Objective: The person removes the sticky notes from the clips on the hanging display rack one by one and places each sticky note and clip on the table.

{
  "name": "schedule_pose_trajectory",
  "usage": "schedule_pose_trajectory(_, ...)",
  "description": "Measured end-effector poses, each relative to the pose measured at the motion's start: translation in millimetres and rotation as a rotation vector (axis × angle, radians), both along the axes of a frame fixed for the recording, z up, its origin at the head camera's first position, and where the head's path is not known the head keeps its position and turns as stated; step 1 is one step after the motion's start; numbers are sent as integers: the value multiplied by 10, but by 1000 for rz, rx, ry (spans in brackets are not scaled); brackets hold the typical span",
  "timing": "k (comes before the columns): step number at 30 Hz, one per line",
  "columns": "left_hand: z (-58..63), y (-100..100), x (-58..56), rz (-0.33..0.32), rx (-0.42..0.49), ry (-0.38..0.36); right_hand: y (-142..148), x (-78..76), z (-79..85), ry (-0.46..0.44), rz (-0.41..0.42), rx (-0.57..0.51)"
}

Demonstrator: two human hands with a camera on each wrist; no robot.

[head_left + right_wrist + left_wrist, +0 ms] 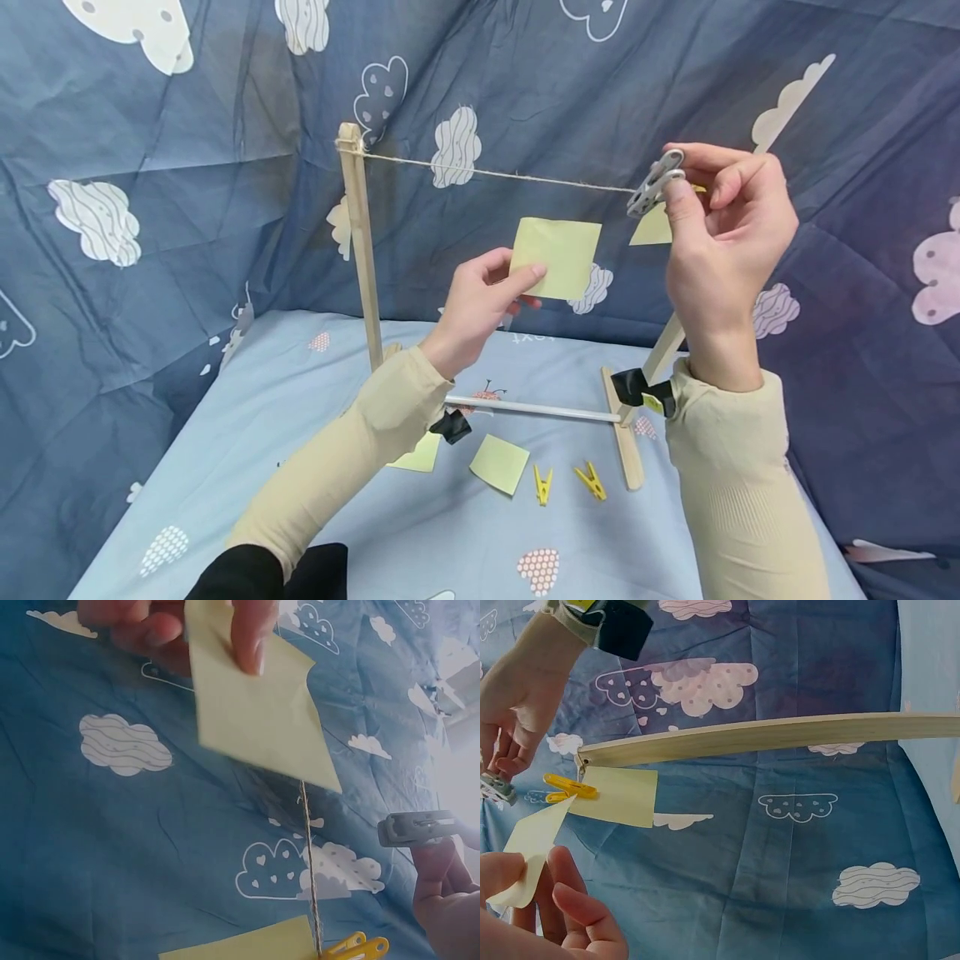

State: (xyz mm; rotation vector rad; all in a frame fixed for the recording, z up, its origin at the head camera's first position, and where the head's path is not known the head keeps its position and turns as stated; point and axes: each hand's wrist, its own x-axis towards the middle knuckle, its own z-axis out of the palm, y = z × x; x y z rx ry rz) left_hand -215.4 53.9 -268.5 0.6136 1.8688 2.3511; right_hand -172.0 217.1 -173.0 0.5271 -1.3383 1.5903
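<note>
My left hand (487, 300) pinches a yellow sticky note (561, 257) between thumb and fingers, just below the string (517, 176). Up at the right, my right hand (731, 217) holds a grey clothespin (654, 185) by its handle ends, close to the string in the head view. Behind that hand a second sticky note (622, 796) hangs from the string by a yellow clothespin (570, 789), near the top of the right wooden post (742, 739). In the right wrist view the held note (255, 712) overlaps part of the string.
The wooden stand has a left post (360, 250), a foot (624, 433) and a white crossbar (540, 409). On the blue cloth lie a sticky note (500, 464), another note (420, 456) partly behind my left sleeve, and two yellow clothespins (543, 485). Cloud-patterned fabric hangs behind.
</note>
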Motion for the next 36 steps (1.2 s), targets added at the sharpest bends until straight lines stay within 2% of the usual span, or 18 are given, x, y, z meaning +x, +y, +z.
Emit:
schedule_pose_trajectory(12,-9,-196,70,52,-38,120,140,58,-181,18,-9,-27)
schedule_pose_trajectory(22,-73,-367,128,58,-70,144,269,101,-327,0,-37,-36)
schedule_pose_trajectory(28,-118,-473,158,65,-109,138,316,104,-410,18,4,-102)
schedule_pose_trajectory(36,-182,-599,230,45,-101,144,395,119,-528,27,37,-158)
